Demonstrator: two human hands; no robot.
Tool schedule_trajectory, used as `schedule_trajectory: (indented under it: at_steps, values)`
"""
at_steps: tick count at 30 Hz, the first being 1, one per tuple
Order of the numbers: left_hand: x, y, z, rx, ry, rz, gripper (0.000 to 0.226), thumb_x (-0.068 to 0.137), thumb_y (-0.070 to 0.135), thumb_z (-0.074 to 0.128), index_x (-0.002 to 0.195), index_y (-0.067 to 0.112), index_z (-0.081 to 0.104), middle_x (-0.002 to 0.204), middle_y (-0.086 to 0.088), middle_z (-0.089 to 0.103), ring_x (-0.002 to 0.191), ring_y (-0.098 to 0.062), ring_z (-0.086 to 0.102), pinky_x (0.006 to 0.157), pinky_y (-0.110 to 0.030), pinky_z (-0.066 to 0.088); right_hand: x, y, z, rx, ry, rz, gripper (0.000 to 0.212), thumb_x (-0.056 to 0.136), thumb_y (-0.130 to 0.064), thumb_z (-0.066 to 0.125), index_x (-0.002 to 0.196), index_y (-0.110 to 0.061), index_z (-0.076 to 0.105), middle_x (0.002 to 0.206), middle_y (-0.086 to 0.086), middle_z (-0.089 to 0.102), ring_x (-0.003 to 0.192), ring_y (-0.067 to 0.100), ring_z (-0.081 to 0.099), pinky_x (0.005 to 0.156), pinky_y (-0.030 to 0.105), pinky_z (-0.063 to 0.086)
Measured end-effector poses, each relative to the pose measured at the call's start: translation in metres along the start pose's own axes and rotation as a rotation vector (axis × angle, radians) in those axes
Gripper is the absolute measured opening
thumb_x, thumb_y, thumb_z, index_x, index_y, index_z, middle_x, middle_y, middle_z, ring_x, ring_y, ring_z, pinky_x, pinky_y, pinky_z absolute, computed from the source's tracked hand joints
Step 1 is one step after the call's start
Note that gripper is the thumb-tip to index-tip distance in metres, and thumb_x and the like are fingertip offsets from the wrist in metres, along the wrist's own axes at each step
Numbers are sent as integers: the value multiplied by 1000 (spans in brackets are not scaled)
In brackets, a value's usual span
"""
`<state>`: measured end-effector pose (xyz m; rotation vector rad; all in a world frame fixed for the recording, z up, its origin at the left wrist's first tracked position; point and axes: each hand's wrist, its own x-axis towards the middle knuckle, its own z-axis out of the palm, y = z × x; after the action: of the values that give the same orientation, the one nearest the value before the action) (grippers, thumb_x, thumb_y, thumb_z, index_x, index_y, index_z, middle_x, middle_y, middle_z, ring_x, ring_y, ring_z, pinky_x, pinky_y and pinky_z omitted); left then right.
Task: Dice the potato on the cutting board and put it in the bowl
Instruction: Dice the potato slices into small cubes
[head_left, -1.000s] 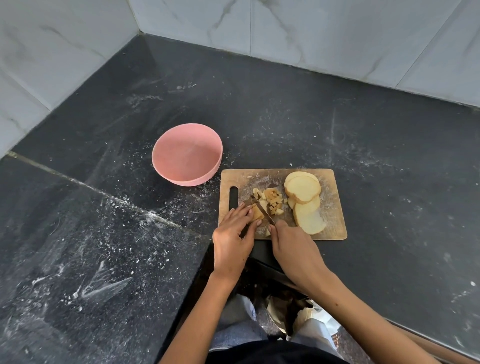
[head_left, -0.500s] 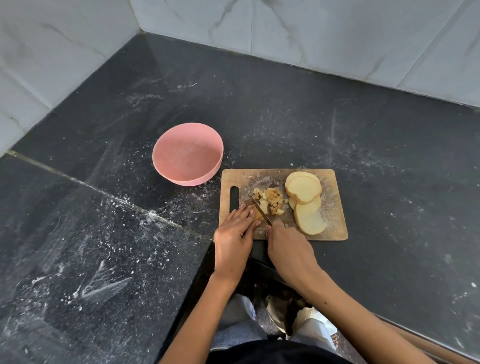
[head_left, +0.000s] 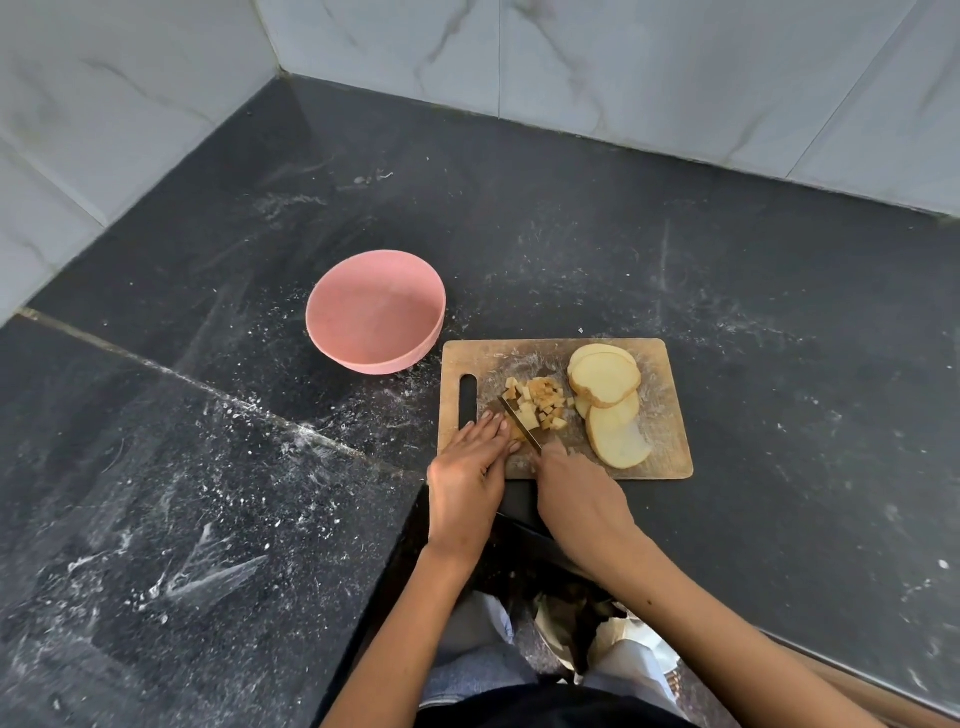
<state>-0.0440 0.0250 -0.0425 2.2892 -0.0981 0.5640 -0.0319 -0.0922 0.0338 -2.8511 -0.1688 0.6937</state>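
Note:
A wooden cutting board (head_left: 665, 457) lies on the black counter. Round potato slices (head_left: 605, 379) are stacked on its right half, with one more slice (head_left: 618, 436) nearer me. A small heap of diced potato (head_left: 543, 402) sits in the board's middle. My right hand (head_left: 576, 493) grips a knife (head_left: 519, 423) whose blade lies across potato strips beside the heap. My left hand (head_left: 467, 467) rests with straight fingers on the potato piece left of the blade. A pink bowl (head_left: 376, 312), nothing visible inside, stands left of and behind the board.
The black stone counter (head_left: 727, 260) is dusted with white specks and runs into a corner of marble-tiled walls (head_left: 623, 62). Its front edge cuts inward just below my hands, where my legs show.
The knife blade has shifted slightly along the potato strips between cuts. Both hands stay at the board's near edge; bowl and slices have not moved.

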Motion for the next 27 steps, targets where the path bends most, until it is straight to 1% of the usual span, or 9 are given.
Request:
schedule_trajectory:
  at_steps: [4, 8, 12, 16, 20, 24, 27]
  values:
    - [2, 0, -1, -3, 11, 2, 30, 72, -9, 77, 100, 0, 74, 107, -13, 71, 103, -21, 66, 98, -31, 45, 9, -4, -3, 57, 1, -4, 24, 103, -16, 32, 118, -4, 47, 120, 15, 59, 109, 31, 59, 74, 31, 39]
    - [-1, 1, 0, -14, 15, -16, 31, 73, -9, 77, 102, 0, 74, 108, -13, 71, 104, -20, 66, 99, -31, 45, 7, -2, 1, 24, 5, -5, 23, 104, -17, 31, 117, -5, 46, 119, 15, 59, 109, 30, 59, 79, 33, 44]
    - [-2, 0, 2, -21, 25, -34, 31, 73, -7, 79, 102, 3, 74, 108, -11, 71, 105, -19, 66, 98, -34, 46, -5, 7, 6, 12, -9, 2, 24, 104, -21, 28, 116, -8, 44, 117, 13, 60, 107, 30, 60, 72, 34, 40]
    - [-1, 3, 3, -6, 51, -49, 29, 73, -6, 80, 100, 4, 75, 106, -10, 71, 104, -18, 67, 97, -35, 48, -19, 18, 11, 37, -45, 6, 26, 105, -26, 23, 110, -9, 43, 111, 12, 61, 101, 32, 60, 67, 34, 36]
    - [-1, 5, 5, 15, 62, -60, 27, 73, -4, 80, 99, 3, 75, 105, -9, 72, 103, -18, 68, 94, -39, 52, -30, 26, 12, 0, -49, 17, 28, 105, -30, 20, 107, -11, 41, 109, 11, 62, 100, 32, 61, 65, 34, 36]
    - [-2, 7, 5, 12, 69, -80, 26, 75, -2, 80, 100, 4, 75, 105, -8, 72, 105, -18, 67, 95, -39, 51, -30, 30, 9, 42, -51, 18, 23, 105, -31, 21, 96, -15, 34, 105, 12, 61, 98, 34, 60, 66, 34, 35]
    - [-3, 8, 6, 14, 74, -103, 26, 76, -2, 79, 101, 5, 75, 106, -8, 72, 105, -19, 67, 94, -41, 52, -35, 30, 10, 16, -64, 13, 24, 105, -32, 20, 99, -14, 36, 105, 12, 61, 98, 33, 60, 66, 34, 35]
